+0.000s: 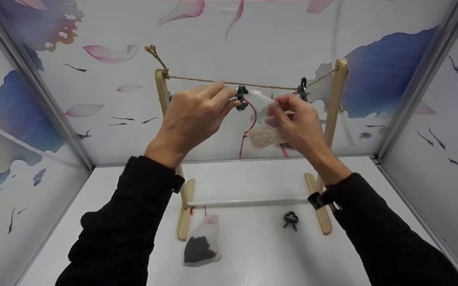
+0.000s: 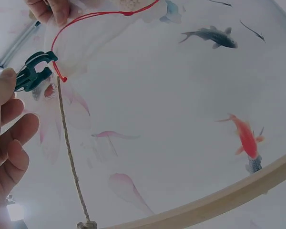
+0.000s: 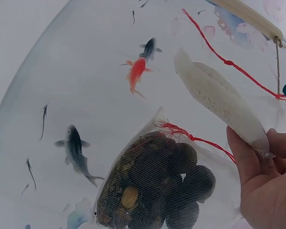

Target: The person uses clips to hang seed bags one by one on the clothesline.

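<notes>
My left hand [image 1: 199, 115] pinches a dark green clip [image 1: 241, 98] at the twine rope [image 1: 201, 80]. In the left wrist view the clip's jaws are spread, close to the red string [image 2: 97, 13] and the rope. My right hand [image 1: 298, 123] pinches a translucent mesh pouch [image 1: 262, 135] with pale grains at its bottom; its top reaches up to the rope. The right wrist view shows a second mesh pouch [image 3: 152, 181], full of dark round pieces, beside that hand. A second green clip [image 1: 302, 88] sits on the rope near the right post.
Wooden posts, left [image 1: 161, 89] and right [image 1: 336, 99], hold the rope up. A white rod [image 1: 249, 203] joins them low down. On the white table lie a pouch with dark contents [image 1: 203, 242] and a dark clip [image 1: 291, 220]. Printed panels [image 1: 237, 51] enclose the space.
</notes>
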The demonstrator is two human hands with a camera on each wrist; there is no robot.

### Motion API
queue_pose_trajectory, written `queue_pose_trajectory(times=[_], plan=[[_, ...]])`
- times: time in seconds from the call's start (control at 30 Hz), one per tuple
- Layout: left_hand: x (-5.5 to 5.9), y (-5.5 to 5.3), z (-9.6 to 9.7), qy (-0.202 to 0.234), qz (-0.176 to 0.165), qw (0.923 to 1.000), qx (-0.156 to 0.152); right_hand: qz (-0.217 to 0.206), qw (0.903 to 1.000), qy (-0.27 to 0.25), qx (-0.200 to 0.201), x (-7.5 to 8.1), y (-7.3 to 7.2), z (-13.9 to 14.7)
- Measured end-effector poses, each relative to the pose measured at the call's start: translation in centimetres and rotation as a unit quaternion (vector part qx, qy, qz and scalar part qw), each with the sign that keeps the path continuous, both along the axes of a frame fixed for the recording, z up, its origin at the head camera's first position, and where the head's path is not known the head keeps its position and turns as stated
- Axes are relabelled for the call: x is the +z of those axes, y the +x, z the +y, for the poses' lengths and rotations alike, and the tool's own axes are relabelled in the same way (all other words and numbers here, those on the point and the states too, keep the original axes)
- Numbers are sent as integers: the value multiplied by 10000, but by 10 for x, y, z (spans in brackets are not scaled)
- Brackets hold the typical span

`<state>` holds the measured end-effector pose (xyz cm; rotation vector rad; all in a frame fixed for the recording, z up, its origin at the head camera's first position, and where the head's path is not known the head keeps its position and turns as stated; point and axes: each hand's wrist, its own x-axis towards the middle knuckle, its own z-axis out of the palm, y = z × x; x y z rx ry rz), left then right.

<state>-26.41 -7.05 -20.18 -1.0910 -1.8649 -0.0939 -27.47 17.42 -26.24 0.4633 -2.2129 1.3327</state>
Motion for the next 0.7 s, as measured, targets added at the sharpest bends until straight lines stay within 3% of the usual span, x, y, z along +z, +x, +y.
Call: queue_pose_trajectory(times=[0.43,0.7], plan=[[14,-6,18,-199,183,9978,599,349,9991,210,63,6,-3,-5],[20,-14,28,-262,37,9954,923,527,9956,591,-492,8,-8,-7]])
